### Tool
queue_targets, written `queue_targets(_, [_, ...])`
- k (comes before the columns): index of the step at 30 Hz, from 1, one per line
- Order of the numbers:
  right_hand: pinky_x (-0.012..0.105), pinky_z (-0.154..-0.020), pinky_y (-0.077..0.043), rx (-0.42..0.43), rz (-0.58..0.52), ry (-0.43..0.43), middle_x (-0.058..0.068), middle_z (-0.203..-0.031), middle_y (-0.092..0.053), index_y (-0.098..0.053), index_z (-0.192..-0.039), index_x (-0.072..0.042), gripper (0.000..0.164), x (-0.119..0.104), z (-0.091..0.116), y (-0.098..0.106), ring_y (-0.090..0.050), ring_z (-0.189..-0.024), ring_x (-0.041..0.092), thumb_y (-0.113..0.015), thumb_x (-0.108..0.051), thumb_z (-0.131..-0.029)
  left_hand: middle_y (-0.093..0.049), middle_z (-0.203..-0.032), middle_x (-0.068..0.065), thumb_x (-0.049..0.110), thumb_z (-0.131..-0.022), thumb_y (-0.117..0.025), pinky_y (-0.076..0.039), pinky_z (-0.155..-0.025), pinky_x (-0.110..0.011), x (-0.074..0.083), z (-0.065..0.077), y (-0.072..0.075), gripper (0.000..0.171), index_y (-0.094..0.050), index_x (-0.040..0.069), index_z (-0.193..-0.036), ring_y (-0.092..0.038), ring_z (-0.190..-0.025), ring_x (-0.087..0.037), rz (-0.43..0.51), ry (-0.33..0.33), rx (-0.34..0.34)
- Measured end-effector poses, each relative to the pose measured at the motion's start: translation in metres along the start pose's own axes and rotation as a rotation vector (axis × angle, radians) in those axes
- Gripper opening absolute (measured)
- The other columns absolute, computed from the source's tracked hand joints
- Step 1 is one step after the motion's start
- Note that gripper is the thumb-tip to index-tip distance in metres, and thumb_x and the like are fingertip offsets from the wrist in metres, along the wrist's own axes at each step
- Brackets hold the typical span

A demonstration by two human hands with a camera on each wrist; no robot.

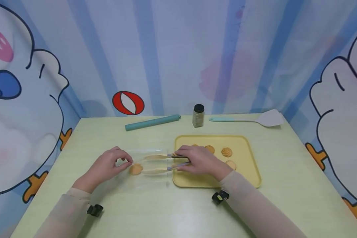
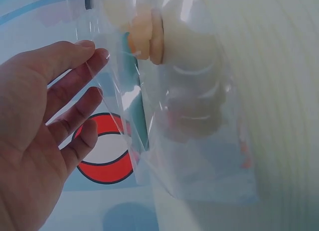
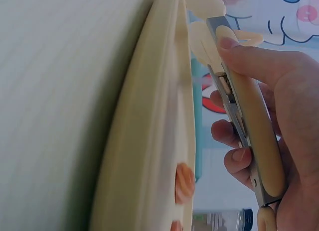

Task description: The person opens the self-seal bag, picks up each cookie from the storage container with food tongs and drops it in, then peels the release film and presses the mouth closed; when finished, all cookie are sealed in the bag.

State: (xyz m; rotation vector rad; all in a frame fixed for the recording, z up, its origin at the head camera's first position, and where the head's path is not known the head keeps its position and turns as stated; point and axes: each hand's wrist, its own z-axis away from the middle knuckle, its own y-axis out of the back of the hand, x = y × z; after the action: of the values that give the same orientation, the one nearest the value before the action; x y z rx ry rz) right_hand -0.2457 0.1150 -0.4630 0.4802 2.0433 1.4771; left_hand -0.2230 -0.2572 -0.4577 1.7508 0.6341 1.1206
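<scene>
My left hand (image 1: 111, 165) pinches the edge of a clear plastic bag (image 2: 199, 161) between thumb and forefinger, the other fingers loosely bent. In the left wrist view, cookies (image 2: 157, 37) show through the plastic. My right hand (image 1: 197, 160) grips a pair of tongs (image 1: 156, 171) above the left part of a yellow tray (image 1: 251, 175). The tongs' pale tips reach left into the bag with their two arms apart. Right by the tips and close to my left fingers lies a cookie (image 1: 136, 169). More cookies (image 1: 226, 152) sit on the tray, some partly hidden by my right hand.
Along the back of the table lie a teal rod (image 1: 153, 122) and a spatula (image 1: 269, 118) with a white blade. Between them stands a small jar (image 1: 198, 116) with a black lid. A printed curtain (image 1: 181, 59) hangs behind the table.
</scene>
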Motion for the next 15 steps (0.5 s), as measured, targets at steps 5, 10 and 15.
queue_targets(5, [0.036,-0.079,-0.058,0.013,0.008,-0.064,-0.004,-0.126,-0.069,-0.067,-0.135,-0.018,0.053,0.006,0.016,0.009,-0.069,-0.096,0.013,-0.075,-0.049,-0.093,-0.067,-0.095,0.01,0.016,-0.09,-0.081,-0.055,-0.08,-0.035,-0.006,0.006,0.004,0.012,-0.078,0.024,-0.099,-0.062,-0.093,-0.019,-0.015,0.003,0.002])
queue_targets(10, [0.038,-0.081,-0.059,0.035,0.051,-0.1,0.001,-0.13,-0.068,-0.067,-0.135,-0.016,0.055,0.016,0.043,0.018,-0.071,-0.099,0.017,-0.076,-0.049,-0.092,-0.067,-0.095,0.011,0.017,-0.091,-0.081,-0.055,-0.08,-0.035,-0.007,0.005,0.002,0.012,-0.078,0.025,-0.099,-0.062,-0.094,-0.018,0.001,0.005,0.002])
queue_targets(15, [0.035,-0.072,-0.056,0.091,0.085,-0.112,-0.001,-0.125,-0.07,-0.07,-0.131,-0.017,0.053,0.026,0.076,0.026,-0.064,-0.078,0.009,-0.079,-0.048,-0.088,-0.067,-0.096,0.011,0.018,-0.091,-0.08,-0.057,-0.084,-0.04,-0.005,0.004,-0.001,0.012,-0.077,0.026,-0.099,-0.062,-0.095,-0.018,0.01,0.016,-0.018])
